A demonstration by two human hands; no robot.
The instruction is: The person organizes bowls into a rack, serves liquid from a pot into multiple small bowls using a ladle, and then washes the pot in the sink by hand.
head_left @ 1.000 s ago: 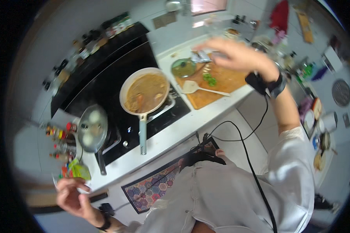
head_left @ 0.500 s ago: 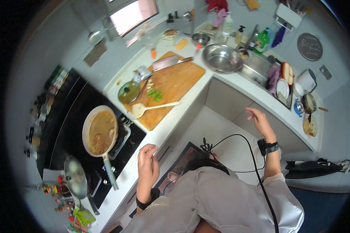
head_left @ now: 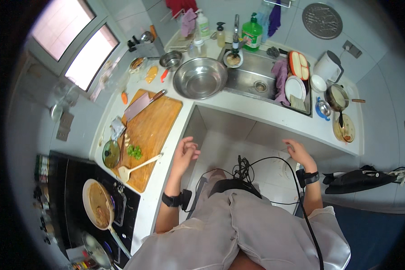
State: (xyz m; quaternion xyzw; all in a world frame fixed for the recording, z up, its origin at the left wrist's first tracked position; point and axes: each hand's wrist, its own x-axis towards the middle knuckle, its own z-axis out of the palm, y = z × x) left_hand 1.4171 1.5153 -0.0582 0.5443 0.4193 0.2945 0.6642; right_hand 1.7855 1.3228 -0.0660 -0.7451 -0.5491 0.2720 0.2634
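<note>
Both hands hang in the air in front of the counter, holding nothing. My left hand (head_left: 184, 154) is open with loosely bent fingers, nearest the right edge of the wooden cutting board (head_left: 161, 118). My right hand (head_left: 299, 153) is also open, its fingers apart, in front of the cabinet under the sink. On the board lie a cleaver (head_left: 138, 106), chopped green pieces (head_left: 134, 151), several small pale pieces (head_left: 126, 138) and a cream-coloured spatula (head_left: 135, 169). A frying pan (head_left: 86, 198) with brown saucy food sits on the stove at the left.
A large steel basin (head_left: 200, 80) stands left of the sink (head_left: 252, 74). Right of the sink are white plates (head_left: 295, 88), a small pot (head_left: 336, 98) and a kettle (head_left: 327, 66). A second pan (head_left: 93, 248) sits nearer me on the stove. A black cable (head_left: 290, 173) hangs before my body.
The view has swung right, bringing the sink nearer the middle. My left hand has moved from beside the stove to beside the cutting board. My right hand stays empty.
</note>
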